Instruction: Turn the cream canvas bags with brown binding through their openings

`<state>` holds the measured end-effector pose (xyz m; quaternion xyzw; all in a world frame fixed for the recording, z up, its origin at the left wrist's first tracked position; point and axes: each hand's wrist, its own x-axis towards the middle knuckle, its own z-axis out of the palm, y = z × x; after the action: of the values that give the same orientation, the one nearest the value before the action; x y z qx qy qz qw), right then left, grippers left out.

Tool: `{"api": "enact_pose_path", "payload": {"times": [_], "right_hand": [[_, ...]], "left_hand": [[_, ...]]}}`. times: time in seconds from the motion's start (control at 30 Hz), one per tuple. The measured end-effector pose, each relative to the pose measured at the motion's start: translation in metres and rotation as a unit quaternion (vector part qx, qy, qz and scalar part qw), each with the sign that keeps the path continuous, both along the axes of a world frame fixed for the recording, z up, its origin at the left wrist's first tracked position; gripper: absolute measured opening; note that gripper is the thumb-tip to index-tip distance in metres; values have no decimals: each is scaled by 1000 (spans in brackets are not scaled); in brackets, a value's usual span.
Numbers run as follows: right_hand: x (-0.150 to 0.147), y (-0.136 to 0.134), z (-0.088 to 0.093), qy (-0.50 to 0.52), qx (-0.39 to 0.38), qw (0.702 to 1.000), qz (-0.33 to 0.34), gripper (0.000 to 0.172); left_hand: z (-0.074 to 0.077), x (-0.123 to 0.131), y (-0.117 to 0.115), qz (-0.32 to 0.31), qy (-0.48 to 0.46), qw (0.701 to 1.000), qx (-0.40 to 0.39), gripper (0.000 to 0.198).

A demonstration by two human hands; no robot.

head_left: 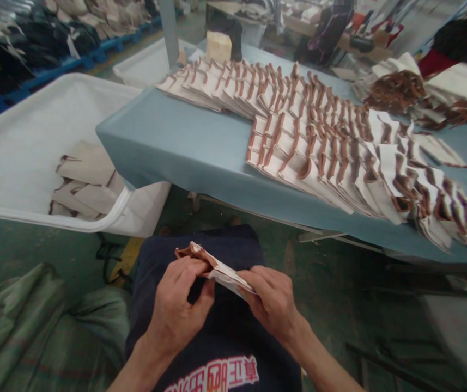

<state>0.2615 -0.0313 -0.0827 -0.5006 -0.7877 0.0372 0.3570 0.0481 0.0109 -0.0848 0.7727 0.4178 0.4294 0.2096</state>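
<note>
Blue-covered table (pixel 147 128) is set across the front; its right half is taken up by overlapping rows of brown-edged cloth pieces (pixel 282 147). White bin (pixel 57 95) is parked at left, its near right side partly blocked by the table corner; more cloth (pixel 90 171) is piled inside. Green sack (pixel 20 337) is slumped on the floor at lower left. Lap is covered by a dark apron (pixel 233 239). Pale block (pixel 218 48) is stood at the table's far edge. Left hand (pixel 182 299) is half curled, left end of the held piece (pixel 225 276) gripped (thumb underneath); right hand (pixel 272 302) is nearly closed, right end pinched. Piece is held above the lap, ends partly covered by fingers.
</note>
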Motion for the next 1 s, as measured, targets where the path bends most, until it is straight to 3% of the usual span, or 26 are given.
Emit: {"api": "enact_pose_path", "payload": {"times": [0.07, 0.17, 0.23, 0.3, 0.37, 0.53, 0.6, 0.73, 0.87, 1.0], "right_hand": [[-3, 1, 0, -2, -23, 1000, 4, 36], [-7, 1, 2, 21, -47, 998, 26, 32], [-11, 0, 6, 74, -78, 994, 23, 23], [-16, -2, 13, 151, -147, 977, 6, 18], [-21, -1, 23, 230, -242, 943, -9, 19], [-28, 12, 43, 381, -452, 806, 5, 28], [-28, 17, 46, 399, -498, 769, 26, 32], [-28, 23, 45, 406, -531, 742, 57, 38], [-29, 23, 38, 425, -548, 716, 77, 52], [-27, 21, 32, 423, -533, 730, 69, 55]], "left_hand": [[14, 0, -2, -28, -17, 995, -93, 11], [38, -3, 1, -63, -40, 959, -275, 20], [49, -5, 5, -72, -38, 944, -321, 25], [57, -7, 7, -83, -27, 935, -343, 26], [61, -9, 6, -95, -11, 927, -362, 25], [68, -11, -2, -83, 6, 929, -361, 22], [70, -12, -2, -88, -4, 924, -372, 22], [69, -16, 0, -98, -49, 895, -433, 24], [63, -18, 3, -87, -60, 884, -455, 28], [60, -15, 7, -74, -48, 887, -454, 31]]}}
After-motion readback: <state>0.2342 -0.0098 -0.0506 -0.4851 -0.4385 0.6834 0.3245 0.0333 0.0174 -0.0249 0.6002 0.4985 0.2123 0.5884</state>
